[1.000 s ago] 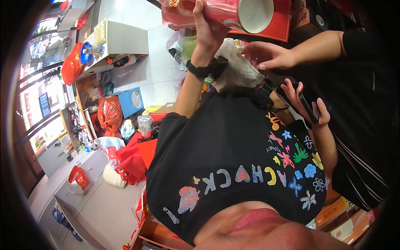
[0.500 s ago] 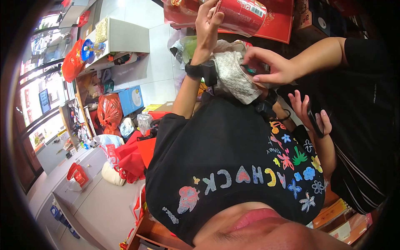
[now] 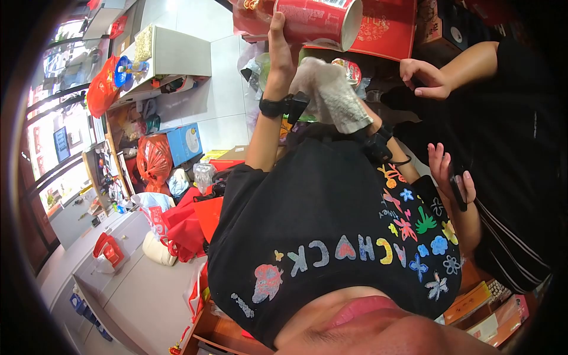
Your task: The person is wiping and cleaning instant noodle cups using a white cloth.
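My left hand (image 3: 283,59) grips a large red paper tub (image 3: 310,22) at the top of the view. The tub lies sideways, its white rim and open mouth facing right. A dark strap with a small black device (image 3: 287,107) sits on my left wrist. A whitish textured cloth (image 3: 338,97) covers my right hand (image 3: 373,118), which holds it beside my left wrist. My right fingers are hidden under the cloth.
At the right stands another person in black; one hand (image 3: 426,78) is curled and the other (image 3: 441,171) holds a phone (image 3: 457,186). A red box (image 3: 384,29) lies behind the tub. Bags, including a red plastic bag (image 3: 155,163), and a blue box (image 3: 185,147) are at the left.
The other person's hand has drawn back to the right, away from the cloth. The tub has turned and shifted left, showing its open mouth. The cloth now hangs more bunched over my right hand.
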A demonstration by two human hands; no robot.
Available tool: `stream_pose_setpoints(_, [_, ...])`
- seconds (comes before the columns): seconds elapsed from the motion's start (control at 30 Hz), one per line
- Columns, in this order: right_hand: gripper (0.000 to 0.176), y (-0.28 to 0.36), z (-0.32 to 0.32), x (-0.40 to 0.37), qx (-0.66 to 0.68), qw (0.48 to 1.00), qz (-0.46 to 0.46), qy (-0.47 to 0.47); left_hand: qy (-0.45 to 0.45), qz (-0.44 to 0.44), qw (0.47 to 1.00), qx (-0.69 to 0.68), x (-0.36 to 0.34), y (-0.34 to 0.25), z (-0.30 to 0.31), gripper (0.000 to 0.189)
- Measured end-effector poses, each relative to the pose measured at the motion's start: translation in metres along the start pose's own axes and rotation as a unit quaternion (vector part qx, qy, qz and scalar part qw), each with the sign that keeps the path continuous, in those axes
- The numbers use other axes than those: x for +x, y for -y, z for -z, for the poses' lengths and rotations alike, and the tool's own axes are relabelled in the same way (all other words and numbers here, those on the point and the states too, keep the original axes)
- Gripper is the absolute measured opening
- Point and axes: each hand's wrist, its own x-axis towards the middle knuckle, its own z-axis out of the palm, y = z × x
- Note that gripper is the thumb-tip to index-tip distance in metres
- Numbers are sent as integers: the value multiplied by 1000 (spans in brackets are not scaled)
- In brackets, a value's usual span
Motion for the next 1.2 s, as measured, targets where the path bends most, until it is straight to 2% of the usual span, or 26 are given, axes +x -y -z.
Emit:
stream_pose_setpoints(0.07, [41,-13,3,3,-4,1000,12,-6,-8,-4,1000,4,3,11,17,70])
stream_pose_setpoints(0.17, [40,-10,-1,6,-75,996,54,-10,50,10,999,7,-2,13,38,69])
stream_pose_setpoints(0.2, [40,-2,-7,15,-147,986,78,-3,53,11,998,24,-5,15,44,71])
stream_pose_setpoints(0.23, [40,11,-19,38,-320,940,117,9,57,11,997,41,-11,18,51,72])
stream_pose_setpoints(0.27, [40,34,-30,58,-558,812,171,27,62,11,996,58,-14,21,58,74])
stream_pose_setpoints(0.3, [40,59,-42,83,-810,524,263,7,75,16,994,82,-18,24,64,76])
stream_pose_setpoints(0.33, [40,86,-47,109,-881,342,327,14,81,8,991,102,-22,26,62,76])
stream_pose_setpoints(0.37, [40,104,-48,132,-899,243,363,34,87,1,989,122,-28,26,60,75])
stream_pose_setpoints(0.4, [40,119,-53,151,-900,189,389,47,92,-6,985,143,-32,29,57,75])
stream_pose_setpoints(0.47, [41,144,-64,179,-899,140,411,61,98,-22,981,169,-38,43,60,72])
stream_pose_setpoints(0.53, [41,167,-75,195,-902,127,409,59,105,-23,978,180,-44,45,61,71])
stream_pose_setpoints(0.57, [42,178,-79,201,-902,126,409,58,113,3,978,173,-45,42,66,68])
stream_pose_setpoints(0.63, [43,186,-92,209,-913,107,393,22,151,-59,957,241,-41,41,70,66])
stream_pose_setpoints(0.67, [45,190,-93,206,-927,37,374,-2,169,-88,943,274,-41,41,72,65])
stream_pose_setpoints(0.73, [48,186,-91,206,-937,-103,329,-49,178,-81,941,277,-46,30,64,58])
stream_pose_setpoints(0.87, [44,182,-85,207,-883,-352,308,-35,190,-92,911,354,-51,23,59,57])
stream_pose_setpoints(0.93, [41,180,-83,207,-836,-470,285,13,193,-95,896,388,-52,24,57,58])
stream_pose_setpoints(0.97, [39,179,-83,207,-806,-525,271,36,192,-91,895,391,-53,25,56,57])
stream_pose_setpoints(1.07, [39,188,-90,206,-738,-631,229,72,180,-75,898,393,-56,25,49,56])
stream_pose_setpoints(1.17, [37,200,-97,206,-749,-616,215,115,159,-98,898,397,-48,32,53,54])
stream_pose_setpoints(1.2, [36,204,-97,206,-792,-561,228,81,152,-112,897,399,-45,32,52,54])
